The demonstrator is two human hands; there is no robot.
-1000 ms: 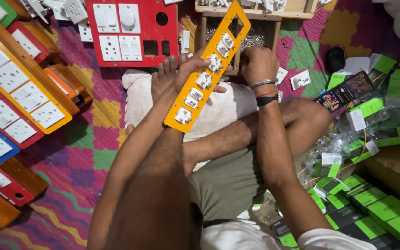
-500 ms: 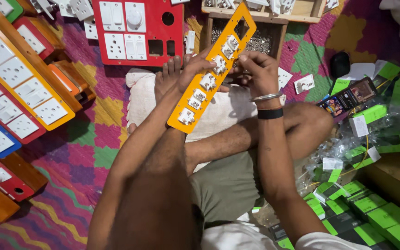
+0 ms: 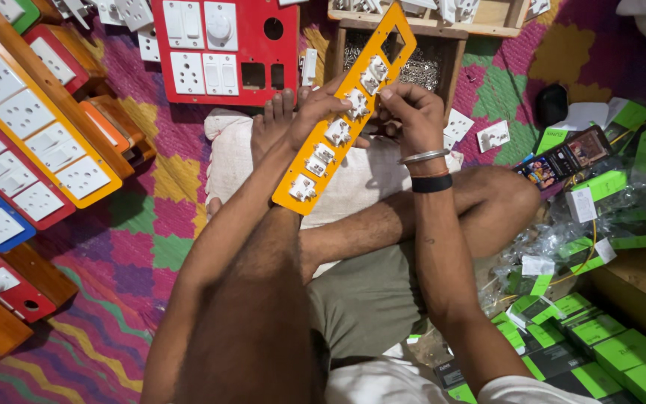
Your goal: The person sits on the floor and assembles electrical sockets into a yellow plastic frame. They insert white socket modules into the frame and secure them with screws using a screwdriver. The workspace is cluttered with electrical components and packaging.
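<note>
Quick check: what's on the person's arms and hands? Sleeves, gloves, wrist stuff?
Both arms bare to the upper arm, no gloves. The left hand and its wrist carry nothing. Below the right hand the wrist wears a thin silver metal bangle and a black band. A white short sleeve edge shows at the right shoulder.
</note>
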